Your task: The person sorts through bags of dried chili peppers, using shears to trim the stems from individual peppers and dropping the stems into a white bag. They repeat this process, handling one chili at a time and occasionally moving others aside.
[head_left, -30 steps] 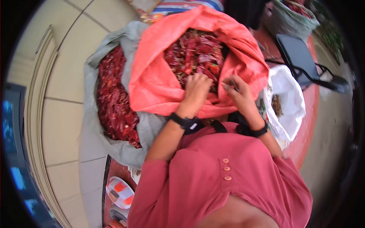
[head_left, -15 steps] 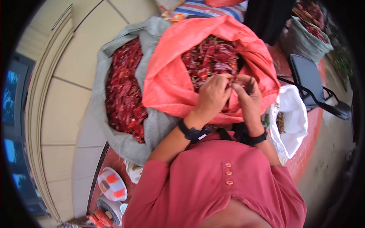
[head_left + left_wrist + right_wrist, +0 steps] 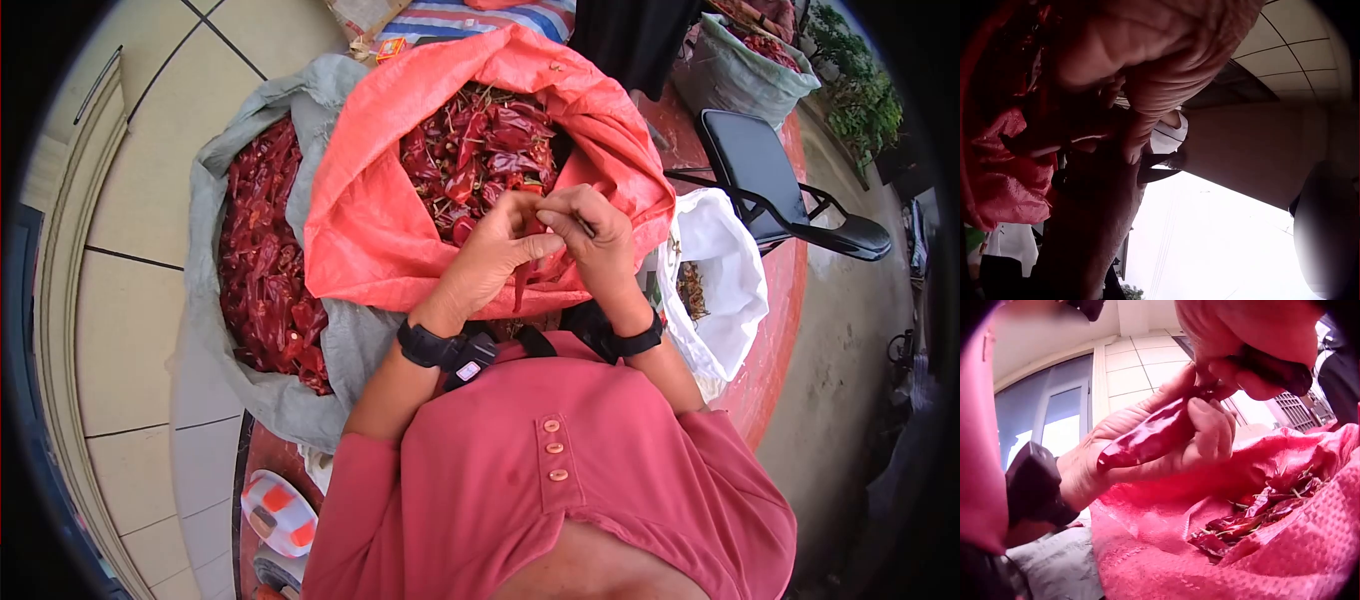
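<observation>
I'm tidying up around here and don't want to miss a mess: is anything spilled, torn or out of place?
Nothing stands out. The dried red peppers lie inside the red sack and grey sack, with no visible spill or tear. The sacks' edges are rumpled and folded, but that looks ordinary for open sacks.

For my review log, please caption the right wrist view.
Left hand holds a red chili over the red sack; right hand, dark object in its fingers, at one end.
</observation>
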The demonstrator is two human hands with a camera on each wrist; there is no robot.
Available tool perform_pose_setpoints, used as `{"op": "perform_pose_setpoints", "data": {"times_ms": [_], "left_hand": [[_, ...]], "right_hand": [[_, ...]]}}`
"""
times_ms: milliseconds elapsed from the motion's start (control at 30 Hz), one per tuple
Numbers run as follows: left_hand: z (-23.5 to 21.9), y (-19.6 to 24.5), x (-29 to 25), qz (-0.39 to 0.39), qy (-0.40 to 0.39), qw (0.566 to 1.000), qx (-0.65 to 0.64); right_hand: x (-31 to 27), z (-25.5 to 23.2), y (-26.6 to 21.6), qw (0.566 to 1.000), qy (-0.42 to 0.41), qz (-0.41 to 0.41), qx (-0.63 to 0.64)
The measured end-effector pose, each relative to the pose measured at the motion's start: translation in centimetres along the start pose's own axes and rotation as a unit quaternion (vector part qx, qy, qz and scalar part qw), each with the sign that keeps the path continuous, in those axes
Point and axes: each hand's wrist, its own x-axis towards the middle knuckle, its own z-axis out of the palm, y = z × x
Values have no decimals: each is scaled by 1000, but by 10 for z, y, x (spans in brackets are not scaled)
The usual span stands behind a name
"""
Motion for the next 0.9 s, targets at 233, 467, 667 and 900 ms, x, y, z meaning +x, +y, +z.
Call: {"op": "perform_pose_setpoints", "data": {"times_ms": [233, 467, 667, 900], "left_hand": [[4, 8, -9, -85, -58, 992, 80], [11, 8, -15, -29, -31, 988, 149], [7, 11, -20, -23, -71, 991, 108], [-7, 4, -20, -82, -102, 991, 29]], "right_hand": [[-6, 1, -28, 995, 49, 85, -15], [-1, -1, -18, 895, 34, 302, 326], [-4, 0, -9, 815, -13, 363, 452], [-8, -5, -20, 917, -41, 280, 283]]}}
